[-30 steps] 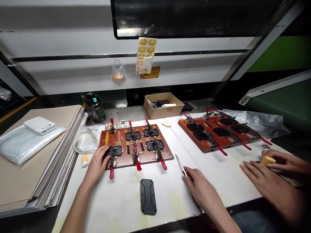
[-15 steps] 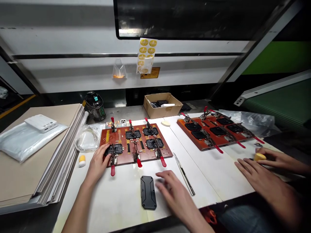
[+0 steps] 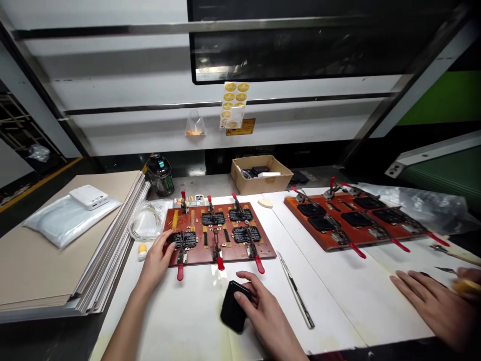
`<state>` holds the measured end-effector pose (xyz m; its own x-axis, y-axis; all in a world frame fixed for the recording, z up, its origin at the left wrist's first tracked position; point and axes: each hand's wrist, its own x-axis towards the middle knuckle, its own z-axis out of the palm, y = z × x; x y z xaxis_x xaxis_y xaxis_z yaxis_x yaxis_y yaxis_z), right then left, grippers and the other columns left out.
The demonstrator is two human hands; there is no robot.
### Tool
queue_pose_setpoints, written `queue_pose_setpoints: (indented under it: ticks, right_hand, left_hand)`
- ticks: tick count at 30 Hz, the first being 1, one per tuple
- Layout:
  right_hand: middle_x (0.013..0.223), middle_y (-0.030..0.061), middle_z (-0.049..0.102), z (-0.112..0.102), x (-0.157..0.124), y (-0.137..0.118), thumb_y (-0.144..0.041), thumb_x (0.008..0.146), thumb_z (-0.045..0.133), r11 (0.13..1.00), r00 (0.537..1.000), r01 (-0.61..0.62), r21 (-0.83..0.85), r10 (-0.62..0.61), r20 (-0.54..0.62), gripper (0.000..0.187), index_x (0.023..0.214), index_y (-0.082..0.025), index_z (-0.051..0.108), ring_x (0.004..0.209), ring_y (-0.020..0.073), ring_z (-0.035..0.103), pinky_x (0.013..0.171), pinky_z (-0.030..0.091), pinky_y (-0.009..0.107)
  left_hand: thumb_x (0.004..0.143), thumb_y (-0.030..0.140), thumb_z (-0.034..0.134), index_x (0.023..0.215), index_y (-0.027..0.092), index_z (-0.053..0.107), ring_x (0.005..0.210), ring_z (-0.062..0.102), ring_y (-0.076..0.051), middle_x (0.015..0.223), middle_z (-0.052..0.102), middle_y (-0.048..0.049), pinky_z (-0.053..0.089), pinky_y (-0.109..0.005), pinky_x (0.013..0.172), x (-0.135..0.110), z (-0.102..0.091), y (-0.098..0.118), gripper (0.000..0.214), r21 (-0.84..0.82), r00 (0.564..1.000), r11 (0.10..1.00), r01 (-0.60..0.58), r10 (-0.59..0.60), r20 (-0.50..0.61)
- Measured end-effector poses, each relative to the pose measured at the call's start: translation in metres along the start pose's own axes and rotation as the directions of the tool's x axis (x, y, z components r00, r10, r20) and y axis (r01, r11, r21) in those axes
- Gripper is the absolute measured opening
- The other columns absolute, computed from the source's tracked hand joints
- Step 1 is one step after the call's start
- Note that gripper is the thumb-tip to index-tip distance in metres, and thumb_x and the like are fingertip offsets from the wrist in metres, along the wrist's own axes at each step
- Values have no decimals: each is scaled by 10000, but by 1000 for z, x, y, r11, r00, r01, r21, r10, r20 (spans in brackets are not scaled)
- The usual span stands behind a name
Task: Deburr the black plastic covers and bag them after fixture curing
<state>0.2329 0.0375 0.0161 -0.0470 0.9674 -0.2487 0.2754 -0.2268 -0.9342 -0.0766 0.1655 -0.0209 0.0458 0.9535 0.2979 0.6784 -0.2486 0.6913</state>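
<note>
My left hand (image 3: 156,259) is at the left edge of a red-brown clamp board (image 3: 195,256), its thumb and fingers closed on a ribbed black plastic panel (image 3: 188,239) at the front left. Several similar panels sit on the board under toggle clamps with red handles (image 3: 220,263). My right hand (image 3: 259,306) grips a black rectangular case (image 3: 233,306) between thumb and fingers, tilted up at the front of the white table. To its right lies a craft knife (image 3: 296,291), blade pointing away.
On the right stands a second clamp board (image 3: 338,240) with black panels; a co-worker's hands (image 3: 428,301) are near it, one with a yellow-handled blade. A cardboard box (image 3: 259,185) stands behind. Left are stacked sheets (image 3: 108,281), a white device (image 3: 89,196) and a small yellow-capped bottle (image 3: 142,252).
My right hand has taken hold of the black case and tipped it up from the table. My left hand stays at the panel. The view has shifted; the co-worker's hands moved right.
</note>
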Motion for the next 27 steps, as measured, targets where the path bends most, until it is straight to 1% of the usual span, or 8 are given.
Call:
queue_pose_setpoints:
  ticks: [5, 7, 10, 15, 18, 22, 25, 27]
  right_hand:
    - [1092, 86, 715, 0, 4, 16, -541, 941, 595, 954, 1000, -15, 298, 14, 8, 465, 1247, -192, 561, 1032, 245, 684, 904, 523, 347]
    - [1062, 94, 721, 5, 6, 22, -531, 931, 623, 928, 999, -30, 370, 22, 26, 467, 1235, -182, 563, 994, 249, 694, 898, 526, 365]
    - [1065, 103, 718, 14, 8, 27, -498, 927, 642, 899, 997, -38, 437, 6, 74, 419, 1187, -175, 584, 989, 250, 694, 926, 523, 389]
    - [1036, 61, 693, 21, 3, 24, -413, 945, 609, 952, 997, -2, 305, -23, 79, 272, 1115, -201, 617, 990, 225, 674, 888, 534, 339]
    - [993, 40, 675, 18, -1, 19, -376, 958, 560, 997, 1000, 12, 75, -14, 28, 218, 1092, -218, 625, 912, 212, 657, 821, 525, 330]
    - [1125, 70, 625, 10, -5, 15, -384, 988, 498, 968, 985, 108, -227, -135, -106, 253, 1149, -233, 620, 1069, 248, 599, 940, 467, 375]
    - [996, 51, 627, 7, -9, 11, -460, 1022, 430, 975, 993, 87, -204, -102, -65, 318, 1134, -233, 623, 930, 220, 602, 841, 461, 331]
    - [852, 13, 599, 11, -11, 7, -518, 1024, 415, 992, 997, 60, -111, -55, 49, 369, 1118, -235, 631, 768, 178, 562, 708, 423, 285]
  left_hand:
    - [987, 502, 452, 1276, 276, 623, 1191, 629, -246, 1356, 617, -67, 555, -365, 954, -16, -42, 10, 405, 108, 991, 989, 101, -91, -98]
    - [973, 542, 440, 1221, 247, 645, 998, 678, -263, 1241, 641, -90, 568, -399, 854, -21, -54, 4, 436, 193, 972, 959, 208, -180, -153]
    - [933, 581, 468, 1258, 180, 617, 906, 666, -304, 1166, 601, -133, 543, -495, 868, -24, -54, -14, 538, 304, 944, 897, 321, -277, -179]
    - [908, 516, 501, 1245, 204, 617, 996, 640, -317, 1105, 561, -112, 526, -479, 923, -20, -38, -36, 474, 360, 948, 877, 317, -292, -124]
    - [907, 482, 501, 1217, 222, 625, 954, 647, -295, 1120, 589, -104, 514, -474, 937, -19, -39, -38, 424, 358, 949, 879, 315, -293, -116]
    - [893, 499, 520, 1290, 240, 583, 896, 661, -268, 1158, 628, -89, 546, -441, 855, -29, -52, -29, 479, 316, 931, 877, 361, -322, -170]
    - [856, 562, 596, 1343, 286, 549, 1015, 672, -279, 1258, 647, -75, 573, -390, 814, -52, -56, -6, 562, 77, 886, 906, 416, -385, -258]
    - [817, 559, 682, 1353, 332, 546, 1134, 655, -281, 1318, 650, -51, 575, -362, 870, -78, -47, 21, 598, -158, 885, 910, 383, -411, -220]
